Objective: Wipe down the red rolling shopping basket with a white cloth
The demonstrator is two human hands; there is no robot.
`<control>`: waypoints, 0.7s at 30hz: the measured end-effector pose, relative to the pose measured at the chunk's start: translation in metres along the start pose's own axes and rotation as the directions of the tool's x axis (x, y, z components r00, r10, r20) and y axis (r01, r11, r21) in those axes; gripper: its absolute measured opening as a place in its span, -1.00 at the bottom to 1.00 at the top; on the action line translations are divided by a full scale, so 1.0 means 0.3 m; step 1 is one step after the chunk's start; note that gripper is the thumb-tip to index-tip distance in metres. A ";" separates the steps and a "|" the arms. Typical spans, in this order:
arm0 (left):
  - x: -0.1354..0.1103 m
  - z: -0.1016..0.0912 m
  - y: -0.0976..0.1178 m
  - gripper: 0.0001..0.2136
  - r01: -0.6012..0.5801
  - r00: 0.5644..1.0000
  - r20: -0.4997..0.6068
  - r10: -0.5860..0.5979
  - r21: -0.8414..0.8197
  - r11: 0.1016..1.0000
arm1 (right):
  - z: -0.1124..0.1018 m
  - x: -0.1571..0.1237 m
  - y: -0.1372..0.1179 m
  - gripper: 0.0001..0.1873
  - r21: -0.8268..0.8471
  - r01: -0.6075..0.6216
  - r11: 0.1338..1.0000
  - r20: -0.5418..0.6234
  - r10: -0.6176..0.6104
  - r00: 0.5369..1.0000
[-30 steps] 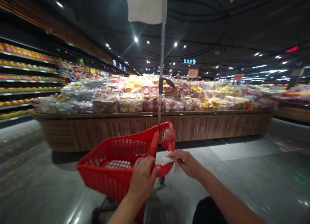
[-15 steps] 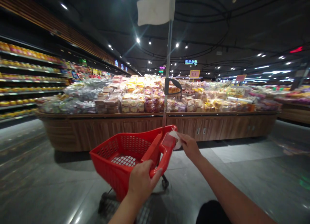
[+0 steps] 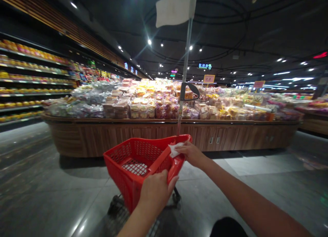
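Observation:
My left hand (image 3: 156, 192) wraps around the near side of the red plastic handle of a wheeled shopping basket (image 3: 133, 161), low in the view. My right hand (image 3: 192, 154) pinches a white tissue (image 3: 174, 150) and presses it against the basket's handle (image 3: 176, 172). A thin metal pole (image 3: 185, 76) rises behind the basket, carrying a white cloth flag (image 3: 175, 8) and a black loop grip (image 3: 189, 92). The cart's wheels and lower frame are partly hidden under the basket.
A long wood-sided display island (image 3: 174, 137) piled with bagged bread stands ahead, with yellow price signs above it. Stocked shelves (image 3: 30, 79) line the left. Polished grey floor tiles (image 3: 51, 168) lie between me and the island.
My right hand has moved the tissue along the handle towards the basket. The basket and pole have shifted right in the view, and the display looks slightly different in angle.

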State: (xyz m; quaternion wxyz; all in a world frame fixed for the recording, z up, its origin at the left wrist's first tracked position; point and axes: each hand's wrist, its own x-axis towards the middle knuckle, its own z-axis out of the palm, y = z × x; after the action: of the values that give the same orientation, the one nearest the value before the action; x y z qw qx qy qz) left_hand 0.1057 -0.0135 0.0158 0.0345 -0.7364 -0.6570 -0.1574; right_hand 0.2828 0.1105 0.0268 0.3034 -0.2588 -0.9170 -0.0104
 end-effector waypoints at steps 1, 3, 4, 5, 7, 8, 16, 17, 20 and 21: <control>0.000 -0.007 -0.002 -0.54 -0.003 1.000 0.010 0.003 -0.001 1.000 | 0.002 0.005 -0.008 -0.68 0.012 0.038 0.999 0.030 -0.039 0.999; -0.001 -0.017 -0.006 -0.53 -0.007 1.000 0.026 0.007 -0.005 1.000 | 0.001 0.016 -0.016 -0.66 0.048 0.105 0.993 0.082 -0.109 0.991; -0.001 -0.019 -0.008 -0.53 -0.003 0.999 0.032 0.003 -0.007 1.000 | -0.002 0.024 -0.012 -0.64 0.055 0.111 0.992 0.098 -0.116 0.988; -0.001 -0.018 -0.010 -0.53 -0.001 0.999 0.036 0.002 -0.009 1.000 | -0.007 0.032 -0.005 -0.63 0.054 0.096 0.994 0.104 -0.101 0.989; 0.001 -0.008 -0.015 -0.53 0.000 1.000 0.025 0.001 -0.010 1.000 | -0.019 0.052 0.012 -0.63 0.037 0.038 0.999 0.101 -0.042 0.994; 0.002 0.000 -0.018 -0.53 -0.002 1.000 0.012 0.002 -0.008 1.000 | -0.024 0.063 0.016 -0.64 0.027 0.024 0.999 0.109 -0.027 0.994; -0.007 0.024 -0.022 -0.53 -0.009 0.999 -0.037 0.008 -0.001 1.000 | -0.022 0.182 -0.007 -0.60 -0.052 0.131 0.990 0.437 -0.096 0.894; -0.009 0.021 -0.019 -0.53 -0.007 0.999 -0.037 0.007 0.001 1.000 | -0.022 0.202 0.003 -0.59 -0.071 0.112 0.991 0.461 -0.067 0.885; -0.012 0.015 -0.014 -0.53 -0.002 0.999 -0.035 0.002 0.009 1.000 | -0.014 0.257 0.019 -0.60 -0.107 0.078 0.991 0.530 -0.009 0.848; -0.012 0.016 -0.014 -0.53 -0.001 0.999 -0.038 0.002 0.008 1.000 | -0.007 0.271 0.013 -0.61 -0.104 0.083 0.991 0.559 -0.011 0.829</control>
State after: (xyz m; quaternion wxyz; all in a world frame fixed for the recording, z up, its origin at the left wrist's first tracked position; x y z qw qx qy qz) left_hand 0.1022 -0.0152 0.0096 0.0499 -0.7337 -0.6563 -0.1686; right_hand 0.2307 0.1517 0.0737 0.0064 -0.2463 -0.9692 0.0014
